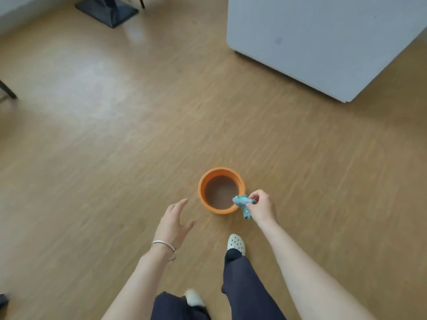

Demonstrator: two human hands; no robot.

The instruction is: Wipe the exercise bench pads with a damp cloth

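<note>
An orange bucket (pixel 203 197) with murky water stands on the wooden floor just ahead of my feet. My right hand (pixel 262 207) pinches a small, bunched light-blue cloth (pixel 242 203) over the bucket's near right rim; one end of the cloth hangs down outside the rim. My left hand (pixel 174 221) hovers to the left of the bucket with fingers spread and holds nothing. A silver bangle sits on my left wrist. No exercise bench pad is in view.
A large white block or cabinet (pixel 323 40) stands on the floor at the upper right. A dark square stand base (pixel 107 12) is at the top left, and a dark leg (pixel 8 90) at the left edge. My feet in white clogs (pixel 235 243) are below the bucket.
</note>
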